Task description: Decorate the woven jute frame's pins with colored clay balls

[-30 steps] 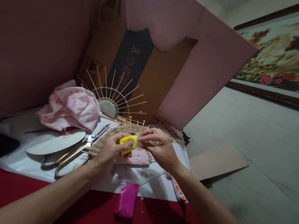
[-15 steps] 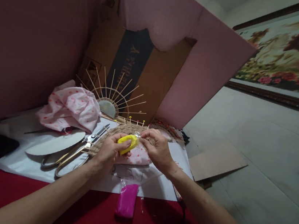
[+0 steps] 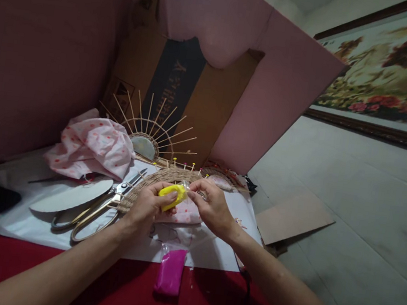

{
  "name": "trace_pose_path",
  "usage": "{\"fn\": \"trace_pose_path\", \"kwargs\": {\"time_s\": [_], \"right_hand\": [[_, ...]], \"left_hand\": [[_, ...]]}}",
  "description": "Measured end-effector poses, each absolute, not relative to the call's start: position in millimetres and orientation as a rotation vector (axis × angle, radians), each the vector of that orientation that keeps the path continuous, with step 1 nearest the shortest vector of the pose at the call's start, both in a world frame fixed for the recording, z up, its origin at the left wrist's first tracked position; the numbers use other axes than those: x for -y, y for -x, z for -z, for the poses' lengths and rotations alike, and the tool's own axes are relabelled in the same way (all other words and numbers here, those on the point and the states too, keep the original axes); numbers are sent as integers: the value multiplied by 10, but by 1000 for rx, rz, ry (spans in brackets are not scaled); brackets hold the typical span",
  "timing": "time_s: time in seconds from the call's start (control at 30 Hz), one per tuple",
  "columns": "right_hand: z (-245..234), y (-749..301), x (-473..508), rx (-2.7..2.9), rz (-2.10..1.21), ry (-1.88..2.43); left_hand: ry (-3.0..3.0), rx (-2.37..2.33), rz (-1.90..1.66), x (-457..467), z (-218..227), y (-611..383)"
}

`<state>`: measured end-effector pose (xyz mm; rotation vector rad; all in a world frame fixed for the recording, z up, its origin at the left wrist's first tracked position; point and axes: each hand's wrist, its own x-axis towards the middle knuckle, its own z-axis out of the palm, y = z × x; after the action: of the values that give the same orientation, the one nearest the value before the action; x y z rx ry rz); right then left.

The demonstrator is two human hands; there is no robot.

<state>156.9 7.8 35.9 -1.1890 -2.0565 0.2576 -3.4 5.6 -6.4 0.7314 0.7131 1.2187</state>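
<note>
My left hand (image 3: 149, 205) is closed around a small bright yellow packet of what looks like modelling clay (image 3: 171, 197) in clear plastic. Thumb and fingers of my right hand (image 3: 211, 206) pinch the packet's clear upper end. Behind and below both hands lies a round woven twine piece (image 3: 170, 174) with sticks standing from its rim, several tipped yellow or pink. Spotted pink cloth (image 3: 184, 214) shows inside it. Nearer to me, a magenta packet (image 3: 170, 271) of the same kind rests at the edge of the red surface, apart from both hands.
Gold-handled scissors (image 3: 106, 205) and a pale oval disc (image 3: 70, 194) lie left of my hands. Crumpled spotted cloth (image 3: 94, 145) sits behind them. A mirror with radiating sticks (image 3: 144, 147) leans against a cardboard box (image 3: 229, 96). Flat cardboard (image 3: 294, 219) lies at right.
The whole view has shifted slightly, so things appear a little further left. My hands keep the same hold on the yellow packet, with the right fingers still at its clear end.
</note>
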Motion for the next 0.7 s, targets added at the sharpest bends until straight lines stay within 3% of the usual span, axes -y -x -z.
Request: {"fn": "trace_pose_path", "kwargs": {"time_s": [0.17, 0.53, 0.7], "right_hand": [[-335, -1578, -136, 1910, -481, 1183], [-377, -1595, -90, 2125, -216, 1150], [-312, -1636, -127, 1863, -802, 1161]], "left_hand": [[-713, -686, -1229, -56, 33, 40], [-722, -722, -1211, -54, 64, 37], [-740, -705, -1213, -50, 35, 36]]}}
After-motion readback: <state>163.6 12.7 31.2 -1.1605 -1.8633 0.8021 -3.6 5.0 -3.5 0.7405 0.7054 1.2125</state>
